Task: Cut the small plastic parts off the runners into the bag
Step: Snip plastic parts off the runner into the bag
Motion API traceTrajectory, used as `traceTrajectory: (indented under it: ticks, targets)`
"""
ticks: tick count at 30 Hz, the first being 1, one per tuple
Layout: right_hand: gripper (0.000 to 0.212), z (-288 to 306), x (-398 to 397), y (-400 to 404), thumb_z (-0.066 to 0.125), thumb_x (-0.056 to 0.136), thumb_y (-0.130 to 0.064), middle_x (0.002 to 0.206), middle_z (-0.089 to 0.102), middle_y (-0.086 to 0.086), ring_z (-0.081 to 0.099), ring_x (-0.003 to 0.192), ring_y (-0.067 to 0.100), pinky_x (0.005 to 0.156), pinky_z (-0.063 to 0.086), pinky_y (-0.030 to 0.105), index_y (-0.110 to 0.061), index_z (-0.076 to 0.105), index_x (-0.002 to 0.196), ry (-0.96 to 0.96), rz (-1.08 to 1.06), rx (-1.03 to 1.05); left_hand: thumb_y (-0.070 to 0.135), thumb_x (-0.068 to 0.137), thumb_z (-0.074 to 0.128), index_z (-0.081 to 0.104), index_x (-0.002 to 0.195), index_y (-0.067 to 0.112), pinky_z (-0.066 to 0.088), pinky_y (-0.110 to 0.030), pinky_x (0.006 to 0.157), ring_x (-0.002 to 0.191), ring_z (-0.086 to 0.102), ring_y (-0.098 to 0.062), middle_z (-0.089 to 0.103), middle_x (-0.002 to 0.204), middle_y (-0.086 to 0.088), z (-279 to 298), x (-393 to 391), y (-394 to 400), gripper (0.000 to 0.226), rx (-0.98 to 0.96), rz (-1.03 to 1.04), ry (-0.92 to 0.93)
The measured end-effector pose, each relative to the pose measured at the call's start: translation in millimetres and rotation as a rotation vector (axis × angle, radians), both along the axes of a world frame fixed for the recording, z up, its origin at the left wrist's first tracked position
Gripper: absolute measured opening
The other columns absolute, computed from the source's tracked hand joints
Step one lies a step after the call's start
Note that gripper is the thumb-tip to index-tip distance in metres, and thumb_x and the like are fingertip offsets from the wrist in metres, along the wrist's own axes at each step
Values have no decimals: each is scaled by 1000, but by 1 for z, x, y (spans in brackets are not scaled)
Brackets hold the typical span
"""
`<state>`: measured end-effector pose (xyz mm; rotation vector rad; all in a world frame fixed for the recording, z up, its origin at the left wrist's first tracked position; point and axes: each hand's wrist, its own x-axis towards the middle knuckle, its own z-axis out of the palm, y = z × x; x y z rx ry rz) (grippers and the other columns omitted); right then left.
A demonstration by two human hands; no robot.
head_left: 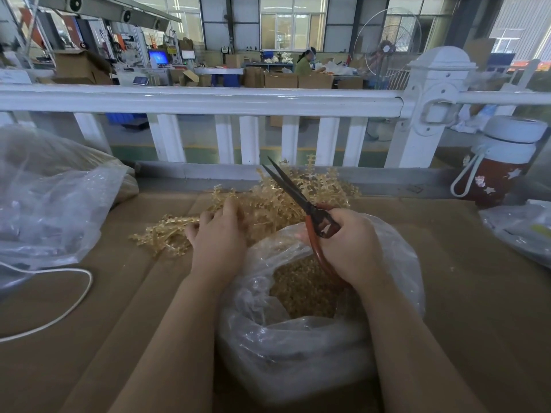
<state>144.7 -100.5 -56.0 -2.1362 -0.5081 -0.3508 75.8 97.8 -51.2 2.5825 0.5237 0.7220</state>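
A workshop floor with cardboard boxes and benches lies beyond a white railing [208,99], and in front of it a sheet of brown cardboard [119,308] covers the work surface. A pile of yellowish plastic runners [268,201] lies on the cardboard, just beyond both hands. The left hand [219,234] reaches forward, palm down, its fingers bent onto the near edge of the pile; whether they actually pinch a runner cannot be told. The right hand [348,242] grips the red handles of a pair of scissors [298,195], fingers curled round them, with the dark blades parted and pointing up and away over the pile. Directly under the right hand sits an open clear bag [298,338] holding a heap of small cut parts [301,293]. A larger clear bag [53,198] sits far left, a white cable [71,305] beside it, and a red bottle [501,162] stands far right.
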Motion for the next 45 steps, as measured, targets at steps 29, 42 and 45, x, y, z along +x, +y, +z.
traceTrajectory:
  ticks: [29,42,45]
  targets:
    - [87,15,-10,7,70,26,-95,100,59,-37,58,88,-16,66,47,17,-38,58,91,133,114,223,23,88,74,73,74,22,56,-29,70,65,65,-7,69,63,11,44,2,-47,14,-531,-126,-72]
    - [65,4,2,4,85,50,-70,95,64,-18,64,88,2,77,54,25,-40,52,98,125,103,177,9,87,67,79,87,17,54,-28,67,73,66,-14,73,79,4,45,2,-54,14,-328,-111,-66]
    - [63,4,0,6,85,51,-68,90,66,-15,65,85,2,70,56,25,-41,52,97,130,132,145,15,82,75,79,81,20,53,-20,63,68,65,0,63,61,21,46,1,-56,7,-386,-149,-93]
